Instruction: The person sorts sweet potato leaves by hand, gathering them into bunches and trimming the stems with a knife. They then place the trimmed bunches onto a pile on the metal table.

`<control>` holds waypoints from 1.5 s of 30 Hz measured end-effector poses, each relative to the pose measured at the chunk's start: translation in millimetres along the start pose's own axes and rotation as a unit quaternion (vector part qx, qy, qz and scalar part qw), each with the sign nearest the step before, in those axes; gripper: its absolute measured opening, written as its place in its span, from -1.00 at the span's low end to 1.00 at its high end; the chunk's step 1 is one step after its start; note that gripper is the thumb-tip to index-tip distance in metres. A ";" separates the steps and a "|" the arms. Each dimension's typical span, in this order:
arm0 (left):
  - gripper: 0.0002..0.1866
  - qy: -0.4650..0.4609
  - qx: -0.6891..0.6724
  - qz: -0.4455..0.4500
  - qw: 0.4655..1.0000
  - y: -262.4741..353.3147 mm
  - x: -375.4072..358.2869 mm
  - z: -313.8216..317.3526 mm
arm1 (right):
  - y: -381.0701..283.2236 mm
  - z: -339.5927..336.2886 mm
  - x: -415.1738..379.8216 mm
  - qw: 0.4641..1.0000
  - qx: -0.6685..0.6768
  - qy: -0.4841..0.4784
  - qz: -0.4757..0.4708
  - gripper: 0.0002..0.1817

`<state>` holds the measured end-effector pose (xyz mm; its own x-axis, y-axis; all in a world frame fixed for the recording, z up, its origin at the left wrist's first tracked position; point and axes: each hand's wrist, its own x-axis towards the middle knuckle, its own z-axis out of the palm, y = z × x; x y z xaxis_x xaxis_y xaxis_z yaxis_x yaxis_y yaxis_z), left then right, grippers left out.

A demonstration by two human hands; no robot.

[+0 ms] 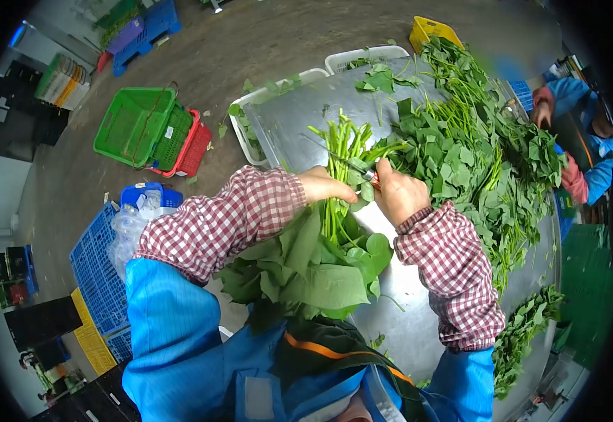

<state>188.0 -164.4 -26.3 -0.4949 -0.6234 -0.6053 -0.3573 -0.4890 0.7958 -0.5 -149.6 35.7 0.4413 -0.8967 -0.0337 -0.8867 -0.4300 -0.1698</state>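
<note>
A bunch of leafy greens [313, 264] is gripped around its stems by my left hand [329, 187]. Its cut-looking stem ends point away from me and its broad leaves hang toward my body. My right hand [400, 191] is closed on a knife [371, 175], whose thin blade reaches across the stems just above my left hand. Part of the knife's handle is hidden by my fingers. To the right, a long heap of the same greens [454, 148] covers much of the metal table [285, 130].
White baskets [241, 139] stand along the table's far and left edges, with a yellow basket [436, 29] at the back. Stacked green and red baskets [134, 126] sit on the floor at left, above blue crates [99, 260]. Another person [580, 133] works at the far right.
</note>
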 end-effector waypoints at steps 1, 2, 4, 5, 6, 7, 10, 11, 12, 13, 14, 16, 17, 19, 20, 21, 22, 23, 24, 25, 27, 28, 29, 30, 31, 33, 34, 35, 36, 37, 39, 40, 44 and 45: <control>-0.54 -0.014 -0.003 -0.014 1.000 3.6 -0.7 -4.5 | 4.4 7.6 2.6 1.000 0.002 0.007 0.011 -0.76; -0.55 -0.029 -0.005 -0.028 0.999 12.6 -5.2 -7.7 | 8.7 10.5 6.7 0.999 0.003 -0.013 0.048 -0.74; -0.53 -0.022 0.007 -0.077 0.997 17.6 -5.8 -19.6 | 23.9 26.5 5.8 0.998 0.020 -0.004 0.063 -0.74; -0.52 -0.011 0.033 -0.082 0.996 15.3 -3.5 -31.1 | 34.6 39.7 3.3 0.997 0.029 0.011 0.077 -0.77; -0.50 -0.005 0.063 -0.088 0.994 15.4 -2.5 -40.0 | 42.7 44.6 1.2 0.992 0.028 -0.034 0.122 -0.80; -0.51 -0.024 0.050 -0.030 0.998 18.2 -3.6 -41.9 | 43.0 49.4 0.1 0.994 0.039 -0.003 0.099 -0.80; -0.55 -0.032 -0.004 0.074 0.997 21.9 -6.3 -47.1 | 28.0 35.1 5.3 0.991 0.080 0.023 0.101 -0.69; -0.56 -0.026 0.001 0.077 0.997 20.6 -1.8 -51.3 | 26.1 33.5 8.2 0.990 0.083 0.026 0.108 -0.68; -0.57 -0.021 0.002 0.079 0.997 15.6 2.8 -53.3 | 25.3 33.3 7.8 0.989 0.087 0.024 0.115 -0.68; -0.58 -0.012 0.003 0.081 0.997 13.2 4.9 -54.6 | 25.7 34.1 7.9 0.989 0.092 0.032 0.115 -0.71; -0.59 -0.006 -0.002 0.085 0.996 16.1 3.6 -54.2 | 26.1 35.4 8.7 0.988 0.097 0.039 0.113 -0.74; -0.60 0.004 -0.010 0.095 0.995 25.5 1.1 -52.7 | 25.8 35.6 8.9 0.984 0.119 0.067 0.114 -0.77; -0.61 0.028 0.005 0.098 0.995 26.3 2.2 -51.7 | 24.4 34.5 5.7 0.981 0.134 0.085 0.114 -0.78; -0.62 0.074 0.035 0.105 0.991 26.3 4.8 -48.9 | 24.6 34.4 0.4 0.969 0.175 0.132 0.115 -0.78; -0.63 0.094 0.042 0.100 0.990 24.9 4.9 -47.2 | 23.5 28.7 -0.2 0.971 0.161 0.128 0.117 -0.79; -0.63 0.112 0.051 0.097 0.988 23.7 5.4 -45.7 | 20.8 17.2 0.8 0.973 0.147 0.127 0.122 -0.80; -0.64 0.129 0.062 0.095 0.985 22.7 7.3 -43.6 | 18.8 10.1 2.4 0.975 0.132 0.127 0.127 -0.81; -0.62 0.157 0.157 0.094 0.970 23.0 9.8 -39.8 | 19.0 11.1 6.6 0.980 0.107 0.103 0.132 -0.85; -0.60 0.170 0.170 0.096 0.966 24.4 10.9 -35.3 | 16.5 8.5 11.2 0.982 0.103 0.095 0.125 -0.87; -0.58 0.185 0.182 0.099 0.961 27.5 10.2 -29.0 | 14.3 5.7 14.9 0.984 0.096 0.082 0.125 -0.87; -0.51 0.202 0.164 0.113 0.959 40.2 3.9 -13.2 | 9.8 5.2 21.6 0.986 0.085 0.053 0.130 -0.87; -0.51 0.204 0.193 0.114 0.953 46.2 3.5 -10.9 | 10.0 9.5 22.3 0.986 0.079 0.056 0.134 -0.87; -0.51 0.207 0.220 0.113 0.947 50.1 3.4 -9.5 | 11.5 10.2 21.4 0.983 0.090 0.049 0.151 -0.86; -0.51 0.209 0.245 0.110 0.940 50.9 2.5 -8.1 | 14.1 11.2 17.2 0.980 0.101 0.040 0.169 -0.85; -0.50 0.184 0.215 0.112 0.953 51.3 1.4 -10.7 | 24.0 29.9 10.5 0.978 0.100 0.048 0.179 -0.84; -0.51 0.148 0.284 0.084 0.944 50.2 -2.7 -8.2 | 24.8 51.8 -6.1 0.973 0.111 0.012 0.200 -0.82; -0.51 0.132 0.317 0.065 0.937 46.3 -7.6 -4.2 | 21.6 61.3 -17.5 0.973 0.124 0.006 0.194 -0.82; -0.51 0.145 0.326 0.087 0.930 34.4 -4.8 0.0 | 16.1 63.7 -23.4 0.970 0.137 0.020 0.199 -0.82; -0.51 0.150 0.317 0.089 0.932 29.0 -0.5 0.1 | 11.8 62.9 -22.3 0.966 0.149 0.024 0.212 -0.82; -0.51 0.154 0.304 0.088 0.936 22.5 1.5 3.1 | 6.7 59.6 -23.8 0.961 0.159 0.024 0.225 -0.83; -0.51 0.169 0.303 0.066 0.936 29.6 0.5 9.1 | 4.6 51.8 -23.4 0.954 0.177 0.021 0.242 -0.85; -0.50 0.157 0.272 0.099 0.944 22.6 7.5 12.9 | 5.1 54.2 -24.2 0.954 0.168 0.030 0.247 -0.86; -0.39 0.157 0.339 0.064 0.926 25.0 4.5 12.8 | 5.8 75.1 -32.2 0.947 0.220 0.117 0.201 -0.86; -0.37 0.161 0.336 0.052 0.927 36.5 -4.8 9.7 | 7.9 83.9 -31.8 0.952 0.189 0.107 0.218 -0.86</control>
<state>169.6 -173.3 5.9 -0.3319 -0.8481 -0.4129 -0.7868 0.0074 0.6172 -10.0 -115.7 -47.2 -0.0314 -0.9994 0.0130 -0.8488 0.0198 -0.5284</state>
